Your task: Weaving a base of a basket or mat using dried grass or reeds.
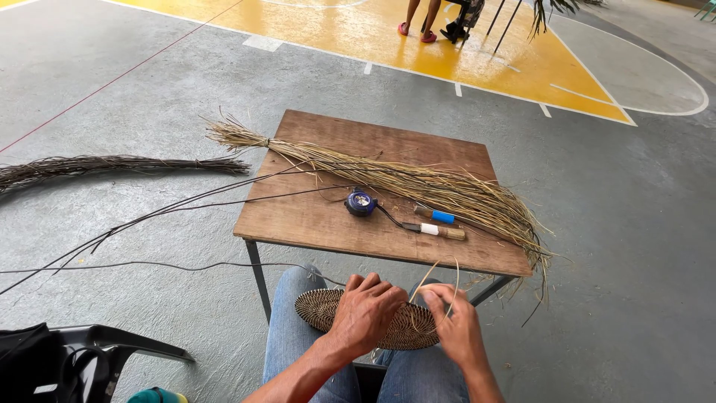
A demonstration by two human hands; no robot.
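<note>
Brown plywood surface (pixel 328 216) on thin metal legs stands on a grey concrete floor (pixel 149 104) with a yellow painted court area (pixel 388 37) beyond, where the bare legs of another person (pixel 419 19) show at the top edge. On the surface: a long bundle of pale straw-coloured fibres (pixel 418 183), tied near its left end and fanning out past the right corner; a small blue tape measure (pixel 361 202); two wooden-handled tools, one with a blue band (pixel 436 216), one with a white band (pixel 440 231). Dark thin stems (pixel 171 213) run from the surface off to the left; a second, darker bundle of stems (pixel 112 166) lies on the floor. A grey plastic chair (pixel 127 347) with a black bag sits at lower left. Oval woven disc of dark and pale coiled fibre (pixel 406 336) rests on the person's denim-clad lap, just below the near edge of the surface. Left hand (pixel 365 313) lies flat over the disc, fingers curled down onto it. Right hand (pixel 455 321) is at the disc's right edge, fingers pinched narrow on thin pale strands (pixel 432 275) that rise upward. No containers in view.
</note>
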